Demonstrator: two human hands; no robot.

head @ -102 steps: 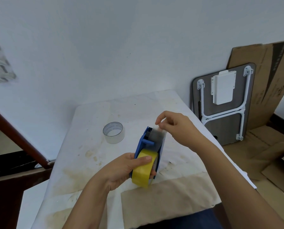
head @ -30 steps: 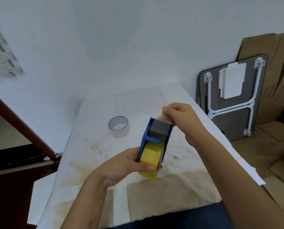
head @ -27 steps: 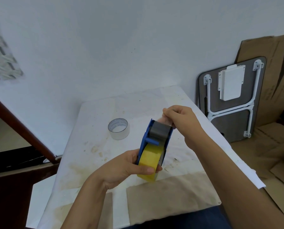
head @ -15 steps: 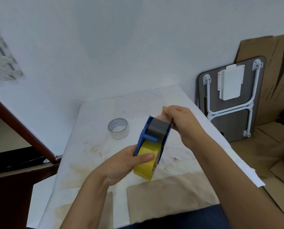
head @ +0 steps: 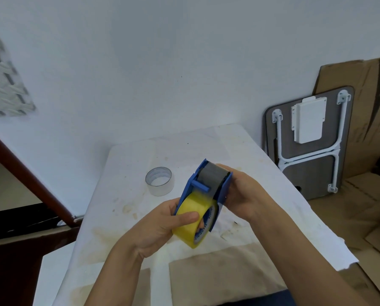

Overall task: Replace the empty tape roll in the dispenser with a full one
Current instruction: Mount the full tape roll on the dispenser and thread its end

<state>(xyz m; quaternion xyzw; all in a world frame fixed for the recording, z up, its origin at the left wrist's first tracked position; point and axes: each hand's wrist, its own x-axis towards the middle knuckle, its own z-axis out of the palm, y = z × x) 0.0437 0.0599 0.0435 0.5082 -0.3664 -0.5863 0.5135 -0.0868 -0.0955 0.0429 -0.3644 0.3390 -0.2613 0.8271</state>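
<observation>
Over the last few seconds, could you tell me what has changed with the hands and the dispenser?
The right hand left the tape end at the dispenser's top and moved down to grip the blue dispenser by its right side. The dispenser tilted slightly. The left hand still clamps the yellow tape roll, and the empty roll still stands on the table.

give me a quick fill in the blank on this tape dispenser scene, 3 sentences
1. The full roll seated in the dispenser is ____ in colour.
2. The left hand lays its ____ across the roll.
3. The empty roll lies on the table, ____ of the dispenser in the head view.

Missing words: yellow; thumb; left
</observation>
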